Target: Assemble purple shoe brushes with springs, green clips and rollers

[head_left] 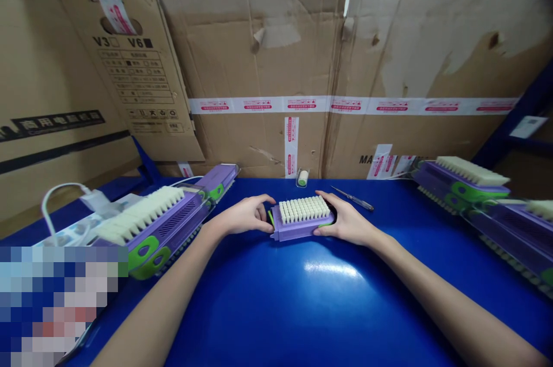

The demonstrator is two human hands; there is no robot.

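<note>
A purple device [302,231] with rows of cream bristles on top lies on the blue table [280,303], in the middle of the view. My left hand [250,214] is at its left end, thumb and fingers curved round a part with a bright green edge. At the right end, my right hand [345,220] grips the device, with the thumb on the near side and the fingers on the far side. What lies inside the left hand's grasp is partly hidden.
Purple and green brush devices [173,227] stand at the left beside a white power strip [78,229]; more [462,182] are at the right. A screwdriver [354,199] and a small white-green roll [303,177] lie behind the hands. Cardboard walls [259,67] enclose the back.
</note>
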